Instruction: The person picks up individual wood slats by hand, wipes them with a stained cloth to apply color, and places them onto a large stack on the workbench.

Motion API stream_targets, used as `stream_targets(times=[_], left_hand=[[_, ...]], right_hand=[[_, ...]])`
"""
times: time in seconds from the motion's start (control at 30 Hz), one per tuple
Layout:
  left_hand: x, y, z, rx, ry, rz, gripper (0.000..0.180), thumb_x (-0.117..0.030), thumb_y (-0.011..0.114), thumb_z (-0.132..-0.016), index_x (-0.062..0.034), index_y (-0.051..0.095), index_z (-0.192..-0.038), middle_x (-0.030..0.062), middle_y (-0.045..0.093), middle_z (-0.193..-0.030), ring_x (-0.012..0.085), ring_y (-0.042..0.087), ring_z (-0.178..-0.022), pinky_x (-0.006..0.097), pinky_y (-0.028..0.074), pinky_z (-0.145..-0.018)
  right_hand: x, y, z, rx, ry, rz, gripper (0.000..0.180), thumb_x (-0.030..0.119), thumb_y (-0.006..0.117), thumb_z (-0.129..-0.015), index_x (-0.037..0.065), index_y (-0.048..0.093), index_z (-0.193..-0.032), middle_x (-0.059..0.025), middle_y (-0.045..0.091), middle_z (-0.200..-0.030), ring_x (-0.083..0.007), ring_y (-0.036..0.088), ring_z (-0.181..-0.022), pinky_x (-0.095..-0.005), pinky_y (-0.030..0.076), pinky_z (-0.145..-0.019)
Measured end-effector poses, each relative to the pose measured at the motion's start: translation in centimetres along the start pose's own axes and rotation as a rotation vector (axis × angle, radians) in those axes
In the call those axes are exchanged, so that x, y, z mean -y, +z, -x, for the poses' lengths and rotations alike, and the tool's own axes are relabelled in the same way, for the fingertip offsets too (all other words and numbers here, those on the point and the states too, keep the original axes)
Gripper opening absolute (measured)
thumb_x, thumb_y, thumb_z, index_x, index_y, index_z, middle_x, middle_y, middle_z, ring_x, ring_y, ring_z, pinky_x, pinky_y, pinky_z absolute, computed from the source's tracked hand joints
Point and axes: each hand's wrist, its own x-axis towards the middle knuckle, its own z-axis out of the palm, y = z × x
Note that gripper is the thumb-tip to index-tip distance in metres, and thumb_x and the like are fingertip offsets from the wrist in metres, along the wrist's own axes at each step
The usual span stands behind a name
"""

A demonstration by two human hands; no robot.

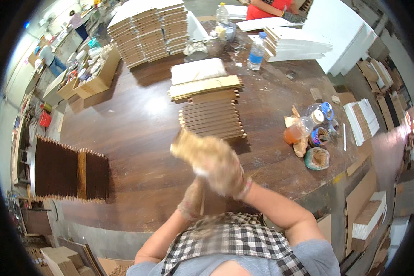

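Observation:
Both my hands wear pale, stained work gloves and are close together over the near middle of the table. My right hand (pixel 225 170), blurred by motion, is closed on a yellowish, soft-looking pad (pixel 191 146), perhaps sponge or cloth. Lower and to the left, my left hand (pixel 192 201) is curled beside a thin brown edge; its fingertips and whatever they hold are hidden behind my right hand. Just beyond the pad lies a row of dark brown wooden slats (pixel 211 117) with pale ends. Behind it are lighter strips (pixel 204 87) and a white block-like bundle (pixel 198 70).
A stack of dark slats (pixel 55 170) sits at the left edge. To the right are a bottle of orange liquid (pixel 299 131) and an open jar (pixel 317 158). A water bottle (pixel 256 53), stacked boards (pixel 147 34) and a cardboard box (pixel 99 76) stand farther back; a person in red (pixel 262 10) works there.

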Motion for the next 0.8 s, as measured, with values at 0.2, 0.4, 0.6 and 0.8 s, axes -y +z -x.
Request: stream_targets(times=[0.2,0.4,0.6,0.8], left_hand=[[-2.1,1.5,2.2,0.141,-0.01,-0.148,0.072,-0.058,0.041,-0.1,-0.004,0.037,-0.148,0.0112,0.047,-0.142,0.0228,0.051,-0.124,0.037,0.046,-0.102],[-1.9,3.0,0.6,-0.128,0.026,0.08,0.069,-0.057,0.039,-0.101,-0.0032,0.041,-0.144,0.0145,0.055,-0.135,0.0268,0.063,-0.108,0.041,0.054,-0.091],[-2.0,3.1,2.9,0.056,0.073,-0.239,0.072,-0.062,0.036,-0.1,-0.0028,0.048,-0.138,0.0172,0.061,-0.126,0.028,0.065,-0.102,0.041,0.055,-0.086],[-2.7,1.6,2.3,-0.084,0.074,0.094,0.07,-0.062,0.037,-0.1,-0.0035,0.05,-0.137,0.0153,0.064,-0.119,0.0274,0.067,-0.094,0.04,0.057,-0.081]], right_hand=[[-9.4,-2.6,-4.6,-0.544,0.217,-0.384,0.045,-0.002,0.062,-0.085,0.008,0.056,-0.128,-0.014,0.056,-0.122,-0.0235,0.057,-0.115,-0.0322,0.058,-0.089],[0.8,-2.1,-3.3,-0.247,-0.062,-0.198,0.043,0.0,0.061,-0.082,0.012,0.064,-0.123,-0.0138,0.054,-0.134,-0.0322,0.05,-0.126,-0.0446,0.04,-0.11],[-10.5,-0.4,-4.0,-0.458,0.123,-0.161,0.044,-0.009,0.057,-0.082,0.006,0.057,-0.124,-0.014,0.06,-0.121,-0.0246,0.06,-0.112,-0.0361,0.056,-0.092],[-5.6,-3.6,-5.0,-0.537,-0.055,-0.198,0.071,0.006,0.078,-0.074,0.019,0.051,-0.139,-0.012,0.054,-0.13,-0.0293,0.049,-0.126,-0.0424,0.048,-0.103]])
